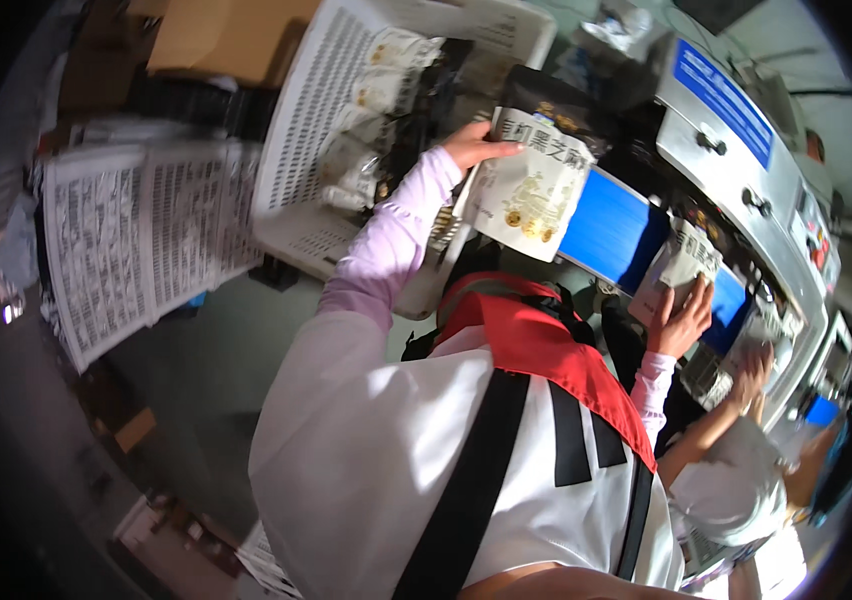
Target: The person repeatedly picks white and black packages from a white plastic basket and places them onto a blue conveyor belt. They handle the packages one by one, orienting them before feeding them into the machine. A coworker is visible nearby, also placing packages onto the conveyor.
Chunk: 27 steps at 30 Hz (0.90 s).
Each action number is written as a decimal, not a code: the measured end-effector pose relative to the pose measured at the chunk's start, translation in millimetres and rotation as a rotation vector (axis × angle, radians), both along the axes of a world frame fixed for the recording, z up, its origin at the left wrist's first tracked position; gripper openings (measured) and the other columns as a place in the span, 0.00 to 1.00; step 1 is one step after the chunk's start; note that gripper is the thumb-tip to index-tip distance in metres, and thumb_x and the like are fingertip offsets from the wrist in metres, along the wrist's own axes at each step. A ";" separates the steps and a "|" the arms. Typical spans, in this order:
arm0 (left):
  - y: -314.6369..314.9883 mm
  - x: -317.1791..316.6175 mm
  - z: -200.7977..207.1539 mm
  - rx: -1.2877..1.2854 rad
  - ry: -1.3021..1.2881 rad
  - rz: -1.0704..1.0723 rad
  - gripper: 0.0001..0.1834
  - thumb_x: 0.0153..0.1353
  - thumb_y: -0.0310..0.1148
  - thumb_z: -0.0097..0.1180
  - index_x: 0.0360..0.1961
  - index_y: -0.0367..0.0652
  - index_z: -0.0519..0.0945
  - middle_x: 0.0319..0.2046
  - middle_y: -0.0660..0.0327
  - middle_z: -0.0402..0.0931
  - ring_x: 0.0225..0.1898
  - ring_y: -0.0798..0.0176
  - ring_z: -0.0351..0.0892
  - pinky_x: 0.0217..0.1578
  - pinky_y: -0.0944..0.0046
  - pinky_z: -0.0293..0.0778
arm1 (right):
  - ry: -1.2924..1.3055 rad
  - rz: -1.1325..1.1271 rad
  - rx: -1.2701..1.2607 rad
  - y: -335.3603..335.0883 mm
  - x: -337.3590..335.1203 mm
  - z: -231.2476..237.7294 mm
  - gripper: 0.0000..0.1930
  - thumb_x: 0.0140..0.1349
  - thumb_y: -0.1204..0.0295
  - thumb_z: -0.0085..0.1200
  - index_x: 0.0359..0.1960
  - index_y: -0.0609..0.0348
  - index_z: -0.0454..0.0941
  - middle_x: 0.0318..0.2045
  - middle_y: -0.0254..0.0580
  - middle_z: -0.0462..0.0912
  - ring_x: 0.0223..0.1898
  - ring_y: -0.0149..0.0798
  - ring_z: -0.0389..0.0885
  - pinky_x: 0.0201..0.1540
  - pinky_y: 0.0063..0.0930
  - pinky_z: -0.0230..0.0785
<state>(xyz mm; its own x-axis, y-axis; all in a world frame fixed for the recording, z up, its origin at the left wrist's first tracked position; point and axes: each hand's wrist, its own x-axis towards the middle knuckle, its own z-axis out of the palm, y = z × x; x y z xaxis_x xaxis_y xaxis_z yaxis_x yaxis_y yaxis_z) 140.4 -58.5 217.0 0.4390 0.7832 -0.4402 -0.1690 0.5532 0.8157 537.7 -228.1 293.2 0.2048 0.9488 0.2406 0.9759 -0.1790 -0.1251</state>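
Note:
My left hand (479,147) grips the left edge of a large black and white pouch (534,190), thumb across its front. The pouch is held up between a white crate and a blue conveyor belt (614,225). Farther right along the belt, a second pouch (681,262) of the same look lies under my right hand (684,312). The fingers of that hand rest stretched out on the pouch's lower right part; whether they also clasp it from behind is hidden.
The white perforated crate (291,150) on my left holds several pouches (386,95). Along the belt's far side runs a metal machine housing (741,180) with black knobs. A co-worker's hands (749,378) handle another pouch at the right. An empty-looking white crate (151,235) stands far left, near a cardboard box (231,40).

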 end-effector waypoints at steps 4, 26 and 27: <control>-5.2 -17.4 -0.3 -0.024 -0.150 0.053 0.24 0.54 0.29 0.64 0.51 0.35 0.74 0.44 0.59 0.78 0.47 0.65 0.76 0.51 0.64 0.70 | 0.010 0.016 -0.031 2.5 -14.1 2.4 0.31 0.61 0.57 0.53 0.65 0.52 0.62 0.64 0.54 0.62 0.60 0.57 0.61 0.63 0.46 0.53; -67.8 -190.7 -37.5 0.035 1.412 -1.028 0.30 0.51 0.27 0.54 0.60 0.51 0.71 0.58 0.55 0.70 0.62 0.55 0.65 0.63 0.36 0.52 | 0.108 0.197 -0.109 23.4 -85.2 2.6 0.33 0.63 0.55 0.51 0.66 0.54 0.58 0.64 0.59 0.57 0.63 0.59 0.57 0.64 0.51 0.48; -77.0 -192.8 -52.4 0.038 1.507 -1.069 0.27 0.57 0.29 0.48 0.61 0.53 0.69 0.61 0.56 0.66 0.65 0.56 0.59 0.63 0.30 0.44 | 0.127 0.196 -0.112 24.1 -90.5 4.1 0.33 0.63 0.55 0.51 0.66 0.54 0.58 0.64 0.59 0.57 0.63 0.59 0.57 0.64 0.51 0.47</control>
<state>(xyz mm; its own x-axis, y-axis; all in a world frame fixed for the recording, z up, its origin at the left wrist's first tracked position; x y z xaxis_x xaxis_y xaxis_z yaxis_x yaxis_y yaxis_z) -52.4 -135.5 164.6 -0.0058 0.4871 -0.8733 0.9932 -0.0985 -0.0615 447.1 -204.0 297.3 0.0363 0.9926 0.1157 0.9711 -0.0077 -0.2385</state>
